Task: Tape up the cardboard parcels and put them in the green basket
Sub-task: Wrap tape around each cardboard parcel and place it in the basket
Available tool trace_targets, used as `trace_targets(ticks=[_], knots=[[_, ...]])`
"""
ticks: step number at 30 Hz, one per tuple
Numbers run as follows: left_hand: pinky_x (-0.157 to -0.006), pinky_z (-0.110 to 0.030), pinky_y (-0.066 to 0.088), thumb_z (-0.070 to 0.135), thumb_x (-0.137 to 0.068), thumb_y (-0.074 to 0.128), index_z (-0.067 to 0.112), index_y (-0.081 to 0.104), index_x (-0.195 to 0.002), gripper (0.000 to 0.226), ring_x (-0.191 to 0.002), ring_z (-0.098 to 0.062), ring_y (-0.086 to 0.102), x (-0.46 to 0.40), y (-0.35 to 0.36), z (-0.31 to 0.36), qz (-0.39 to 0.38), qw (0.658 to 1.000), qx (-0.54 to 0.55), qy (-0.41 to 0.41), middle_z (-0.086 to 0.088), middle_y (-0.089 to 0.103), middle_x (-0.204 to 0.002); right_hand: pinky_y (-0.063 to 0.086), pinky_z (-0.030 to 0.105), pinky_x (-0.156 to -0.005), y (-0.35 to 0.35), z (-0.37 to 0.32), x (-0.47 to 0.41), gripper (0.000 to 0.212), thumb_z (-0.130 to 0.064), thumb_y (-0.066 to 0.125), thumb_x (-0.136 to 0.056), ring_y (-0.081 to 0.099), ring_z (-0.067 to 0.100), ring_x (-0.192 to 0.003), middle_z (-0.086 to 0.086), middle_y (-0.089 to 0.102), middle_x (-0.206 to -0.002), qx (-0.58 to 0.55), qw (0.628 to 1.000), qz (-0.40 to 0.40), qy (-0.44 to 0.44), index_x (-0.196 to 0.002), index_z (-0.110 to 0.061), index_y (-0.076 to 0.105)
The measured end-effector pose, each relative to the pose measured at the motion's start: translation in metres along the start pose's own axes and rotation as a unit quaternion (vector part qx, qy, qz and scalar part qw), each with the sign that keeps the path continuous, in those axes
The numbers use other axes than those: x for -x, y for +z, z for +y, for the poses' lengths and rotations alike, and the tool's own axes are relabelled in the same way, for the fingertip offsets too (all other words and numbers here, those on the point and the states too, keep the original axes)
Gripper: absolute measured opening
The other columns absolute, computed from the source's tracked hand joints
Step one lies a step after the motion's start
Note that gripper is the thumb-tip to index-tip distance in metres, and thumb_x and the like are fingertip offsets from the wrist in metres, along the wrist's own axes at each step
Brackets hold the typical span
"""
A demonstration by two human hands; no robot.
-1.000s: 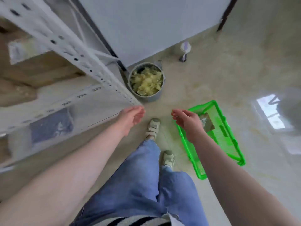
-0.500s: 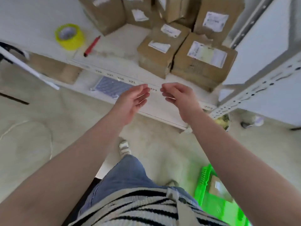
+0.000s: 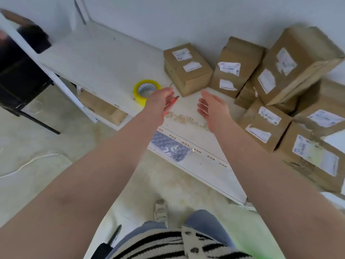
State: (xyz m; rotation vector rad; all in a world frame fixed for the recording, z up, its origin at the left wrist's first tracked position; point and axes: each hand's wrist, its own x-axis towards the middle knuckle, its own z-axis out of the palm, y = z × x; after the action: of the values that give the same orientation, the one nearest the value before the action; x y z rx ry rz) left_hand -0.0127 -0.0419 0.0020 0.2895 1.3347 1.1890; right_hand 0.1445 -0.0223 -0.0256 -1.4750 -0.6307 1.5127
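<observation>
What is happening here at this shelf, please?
A person stands at a white shelf and reaches both hands toward a small cardboard parcel. The left hand and the right hand are open and hold nothing. A yellow tape roll lies beside the left hand, with a red tool partly hidden behind it. More labelled parcels are piled at the right. No parcel is touched yet.

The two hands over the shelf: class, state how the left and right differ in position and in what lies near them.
The left hand hovers beside the yellow tape roll and partly hides a red tool; the right hand hovers over bare shelf, nearer the parcels. Both are open and hold nothing.
</observation>
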Motion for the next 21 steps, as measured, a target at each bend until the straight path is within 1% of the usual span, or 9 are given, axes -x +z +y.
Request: trace_targets(ticks=[2,5,8,9,13,14,17,19,21], knots=[[-0.068,-0.017,0.056,0.018,-0.095,0.066,0.010,0.058,-0.098,0.011,-0.079,-0.009,0.058,-0.021,0.006,0.009,0.017,0.999,-0.003,-0.029,-0.003,0.061,-0.099,0.057,0.027,-0.076,0.013,-0.002,-0.021,0.031,-0.033,0.077,-0.083,0.064,0.016,-0.085,0.002,0.065,-0.095,0.020,0.999,0.024,0.008,-0.106,-0.017,0.063],[-0.075,-0.021,0.058,0.021,-0.092,0.070,0.010,0.061,-0.096,0.015,-0.079,-0.010,0.060,-0.049,0.015,0.019,0.035,0.997,-0.026,-0.061,-0.004,0.062,-0.097,0.056,0.027,-0.075,0.026,-0.009,-0.055,0.041,-0.031,0.075,-0.085,0.065,0.017,-0.092,0.003,0.064,-0.102,0.040,0.997,0.054,0.032,-0.119,-0.016,0.058],[-0.043,-0.015,0.051,0.023,-0.092,0.070,0.008,0.062,-0.117,0.031,-0.096,-0.014,0.063,-0.076,0.023,0.027,0.049,0.996,-0.042,-0.067,-0.003,0.060,-0.099,0.055,0.026,-0.077,0.036,-0.017,-0.088,0.037,-0.029,0.070,-0.089,0.061,0.016,-0.095,0.005,0.060,-0.104,0.040,0.994,0.065,0.074,-0.119,-0.013,0.056],[-0.041,-0.015,0.048,0.024,-0.092,0.070,0.008,0.062,-0.121,0.034,-0.101,-0.016,0.061,-0.085,0.027,0.030,0.053,0.995,-0.046,-0.066,-0.004,0.059,-0.102,0.055,0.027,-0.079,0.040,-0.020,-0.099,0.040,-0.032,0.071,-0.089,0.060,0.016,-0.097,0.004,0.058,-0.105,0.043,0.993,0.067,0.083,-0.119,-0.012,0.054],[-0.072,-0.025,0.046,0.029,-0.089,0.072,0.003,0.062,-0.126,0.046,-0.090,-0.018,0.058,-0.122,0.040,0.040,0.055,0.991,-0.104,-0.057,-0.004,0.057,-0.091,0.053,0.034,-0.089,0.051,-0.029,-0.134,0.066,-0.043,0.073,-0.084,0.055,0.021,-0.108,0.006,0.052,-0.119,0.067,0.989,0.075,0.110,-0.135,-0.013,0.044],[-0.076,-0.028,0.045,0.034,-0.088,0.073,0.004,0.060,-0.129,0.053,-0.093,-0.018,0.058,-0.130,0.043,0.042,0.054,0.989,-0.124,-0.057,-0.004,0.059,-0.095,0.053,0.036,-0.089,0.053,-0.031,-0.142,0.069,-0.045,0.072,-0.085,0.055,0.023,-0.108,0.007,0.051,-0.120,0.075,0.987,0.076,0.116,-0.138,-0.013,0.042],[-0.091,-0.036,0.048,0.044,-0.087,0.071,0.005,0.052,-0.136,0.066,-0.114,-0.024,0.059,-0.156,0.050,0.043,0.036,0.982,-0.175,-0.063,-0.011,0.060,-0.129,0.051,0.042,-0.088,0.060,-0.034,-0.158,0.073,-0.047,0.068,-0.087,0.053,0.027,-0.109,0.009,0.048,-0.127,0.085,0.984,0.081,0.130,-0.142,-0.012,0.037],[-0.089,-0.032,0.046,0.043,-0.089,0.069,0.008,0.050,-0.137,0.062,-0.104,-0.021,0.057,-0.169,0.054,0.044,0.007,0.982,-0.182,-0.056,-0.007,0.059,-0.128,0.051,0.045,-0.090,0.068,-0.034,-0.165,0.071,-0.046,0.068,-0.087,0.053,0.030,-0.112,0.011,0.049,-0.129,0.073,0.984,0.095,0.132,-0.141,-0.010,0.038],[-0.091,-0.031,0.046,0.040,-0.092,0.067,0.010,0.053,-0.135,0.054,-0.102,-0.020,0.058,-0.181,0.057,0.045,-0.033,0.983,-0.172,-0.061,-0.002,0.060,-0.128,0.052,0.047,-0.092,0.077,-0.031,-0.170,0.056,-0.036,0.066,-0.091,0.060,0.030,-0.107,0.015,0.059,-0.120,0.051,0.986,0.102,0.122,-0.134,-0.006,0.046]])
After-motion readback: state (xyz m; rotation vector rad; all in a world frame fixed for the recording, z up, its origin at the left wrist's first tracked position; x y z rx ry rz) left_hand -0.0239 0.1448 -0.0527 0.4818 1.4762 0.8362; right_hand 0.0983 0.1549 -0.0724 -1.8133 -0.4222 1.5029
